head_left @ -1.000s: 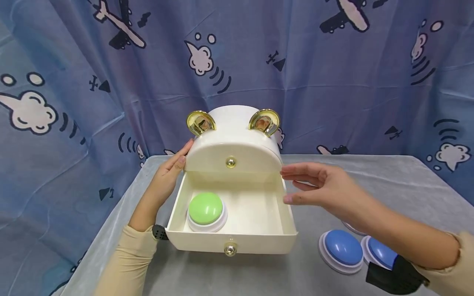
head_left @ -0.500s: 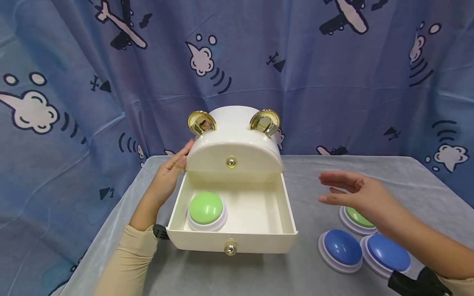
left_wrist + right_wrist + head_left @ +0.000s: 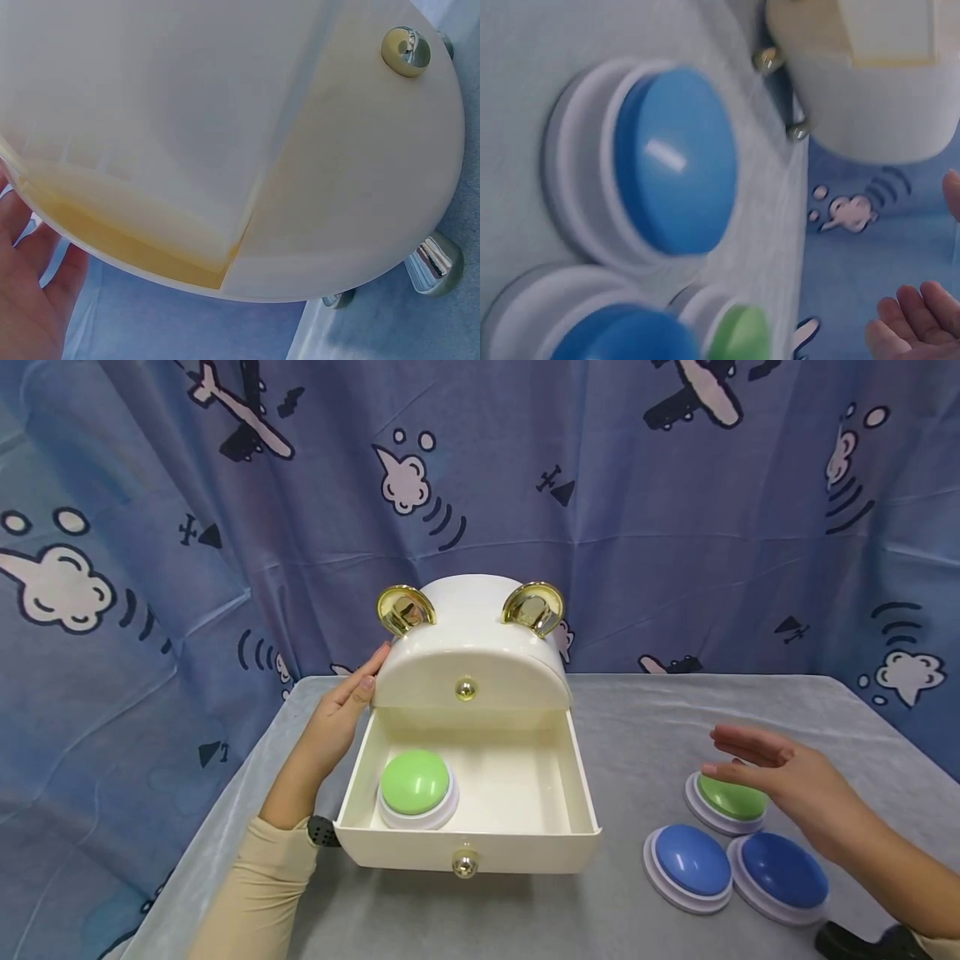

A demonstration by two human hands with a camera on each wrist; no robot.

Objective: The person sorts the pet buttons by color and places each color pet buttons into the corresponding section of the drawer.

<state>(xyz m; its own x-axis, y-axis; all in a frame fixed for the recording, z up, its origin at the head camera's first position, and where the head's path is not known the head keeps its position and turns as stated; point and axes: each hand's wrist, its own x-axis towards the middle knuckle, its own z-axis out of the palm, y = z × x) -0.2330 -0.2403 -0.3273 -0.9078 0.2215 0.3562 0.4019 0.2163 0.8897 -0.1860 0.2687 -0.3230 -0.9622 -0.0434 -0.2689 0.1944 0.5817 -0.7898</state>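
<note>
A white drawer box point(image 3: 472, 647) with gold ears and knobs stands mid-table, its lower drawer point(image 3: 525, 777) pulled out. Inside at the left sits a green dome push button point(image 3: 415, 782) on a white base. My left hand point(image 3: 333, 718) rests along the box's left side with extended fingers, also at the left edge of the left wrist view. Over on the right, my right hand point(image 3: 791, 781) hovers empty, fingers extended, overlapping a second green button point(image 3: 723, 799). Two blue push buttons point(image 3: 690, 860) lie in front of that one; one looms large in the right wrist view.
A grey cloth covers the table point(image 3: 637, 718). Behind it hangs a blue curtain point(image 3: 480, 485) printed with planes and clouds. A black strap device point(image 3: 862, 941) is on the right wrist, and a black one point(image 3: 324, 832) on the left, close to the drawer's front corner.
My right hand has moved from the box's right side rightward and down to the loose buttons, uncovering them. My left hand, the box and the green button in the drawer stay put.
</note>
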